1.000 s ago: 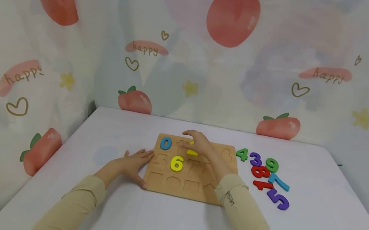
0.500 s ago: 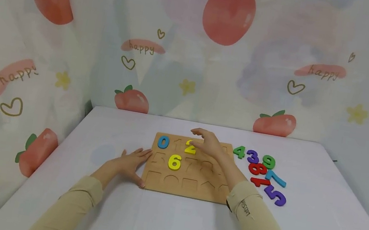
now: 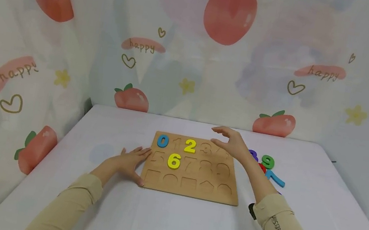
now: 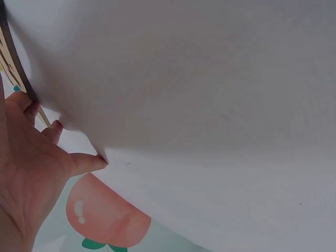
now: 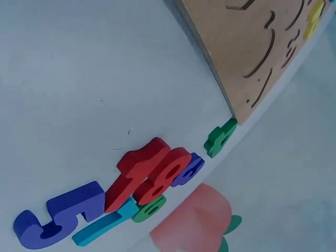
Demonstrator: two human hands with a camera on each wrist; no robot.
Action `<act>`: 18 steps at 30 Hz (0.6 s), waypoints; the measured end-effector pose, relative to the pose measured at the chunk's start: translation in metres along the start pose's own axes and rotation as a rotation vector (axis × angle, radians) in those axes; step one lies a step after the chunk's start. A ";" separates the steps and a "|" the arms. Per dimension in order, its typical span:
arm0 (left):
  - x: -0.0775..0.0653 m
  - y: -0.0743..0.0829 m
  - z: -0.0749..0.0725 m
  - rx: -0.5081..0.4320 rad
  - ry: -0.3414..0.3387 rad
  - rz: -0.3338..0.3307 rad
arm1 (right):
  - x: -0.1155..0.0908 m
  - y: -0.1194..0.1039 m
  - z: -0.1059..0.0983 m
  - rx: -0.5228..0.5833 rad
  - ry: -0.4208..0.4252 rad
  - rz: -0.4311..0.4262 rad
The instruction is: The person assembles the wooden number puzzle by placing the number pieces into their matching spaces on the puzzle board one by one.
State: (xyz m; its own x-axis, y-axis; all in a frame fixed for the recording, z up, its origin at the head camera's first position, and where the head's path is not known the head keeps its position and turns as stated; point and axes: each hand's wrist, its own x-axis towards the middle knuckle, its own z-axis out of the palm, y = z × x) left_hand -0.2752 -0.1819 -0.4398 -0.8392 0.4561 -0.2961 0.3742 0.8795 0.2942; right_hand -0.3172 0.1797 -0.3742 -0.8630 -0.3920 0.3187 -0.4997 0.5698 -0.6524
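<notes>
A wooden number board [image 3: 193, 176] lies on the table with cut-out recesses for digits and shapes. The blue 0 [image 3: 163, 141], yellow 2 [image 3: 190, 146] and yellow 6 [image 3: 174, 161] sit in it. My left hand [image 3: 127, 163] rests spread along the board's left edge, fingertips and thumb touching it; its spread fingers [image 4: 53, 132] also show in the left wrist view. Over the board's top right corner hovers my right hand [image 3: 233, 143], thumb and fingers apart, holding nothing. In the right wrist view a green 4 [image 5: 220, 137] lies close against the board's corner; the hand hides it from the head view.
Right of the board is a loose cluster of digits: red 1 [image 5: 137, 170], red 8 [image 5: 161, 176], purple 3 [image 5: 188, 169], green 9 [image 3: 268, 162], blue 7 [image 3: 274, 178] and purple 5 [image 5: 60, 215]. A fruit-printed cloth [image 3: 217, 92] rises behind the table.
My right hand has moved right from over the yellow 2 to the board's top right corner, uncovering the 2 and the recesses beside it. The left hand has stayed at the edge.
</notes>
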 end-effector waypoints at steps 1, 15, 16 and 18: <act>0.000 0.000 0.000 0.001 -0.003 0.000 | -0.002 0.000 -0.004 0.002 0.011 0.001; 0.004 -0.001 0.002 0.012 -0.007 0.014 | -0.041 0.007 -0.052 -0.180 0.010 -0.024; 0.004 -0.002 0.002 0.012 -0.007 0.014 | -0.044 0.008 -0.055 -0.189 0.004 -0.018; 0.005 -0.004 0.002 0.023 -0.005 0.019 | -0.051 0.012 -0.060 -0.214 -0.008 -0.004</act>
State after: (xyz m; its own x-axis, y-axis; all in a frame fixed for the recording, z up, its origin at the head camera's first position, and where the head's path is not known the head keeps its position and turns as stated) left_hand -0.2800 -0.1827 -0.4441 -0.8297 0.4737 -0.2953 0.3994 0.8734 0.2788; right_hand -0.2836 0.2498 -0.3568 -0.8608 -0.3996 0.3151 -0.5081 0.7084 -0.4899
